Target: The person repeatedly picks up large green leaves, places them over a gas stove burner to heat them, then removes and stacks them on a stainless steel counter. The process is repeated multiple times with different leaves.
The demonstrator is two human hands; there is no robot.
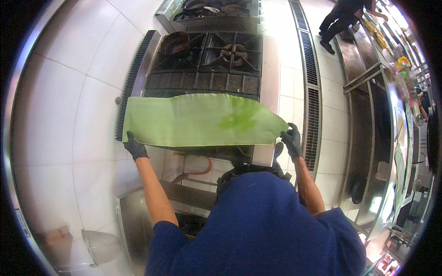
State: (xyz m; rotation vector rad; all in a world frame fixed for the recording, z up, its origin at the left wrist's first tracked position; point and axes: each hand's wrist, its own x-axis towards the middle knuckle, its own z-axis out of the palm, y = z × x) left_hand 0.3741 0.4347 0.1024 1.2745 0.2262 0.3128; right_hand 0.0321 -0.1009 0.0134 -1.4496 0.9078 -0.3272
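Observation:
A long banana leaf (184,120) is stretched flat across the near part of a gas stove (193,82). It is pale green, with a darker, brighter green patch toward its right half. My left hand (135,147), in a black glove, grips the leaf's near left corner. Gloved in black too, my right hand (292,141) pinches the tapered right tip. Whatever part of the stove lies beneath the leaf is hidden; I cannot tell whether a flame burns there.
Beyond the leaf are iron burner grates (232,54) and a dark pan (175,43). A drain grating (312,106) runs along the floor on the right. Further right stands a steel counter (391,138) with several items. Another person (343,18) stands at the far right.

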